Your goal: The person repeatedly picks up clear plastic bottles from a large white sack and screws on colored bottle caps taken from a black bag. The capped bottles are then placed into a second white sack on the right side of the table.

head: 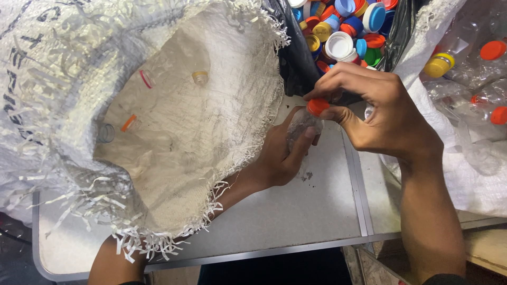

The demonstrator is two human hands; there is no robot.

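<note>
My left hand (280, 153) reaches out from under the frayed edge of a white woven sack and grips a clear plastic bottle (300, 125) around its body. The bottle carries an orange cap (317, 106). My right hand (377, 108) comes in from the right, and its thumb and fingers pinch that cap. Both hands hover over the grey table, just below a black bag of caps.
The big white woven sack (174, 126) lies open at left with several capless clear bottles inside. A black bag (296, 58) at top centre holds many coloured caps (348, 26). Another white sack (470, 74) at right holds capped clear bottles. The grey table (296, 211) has a metal edge in front.
</note>
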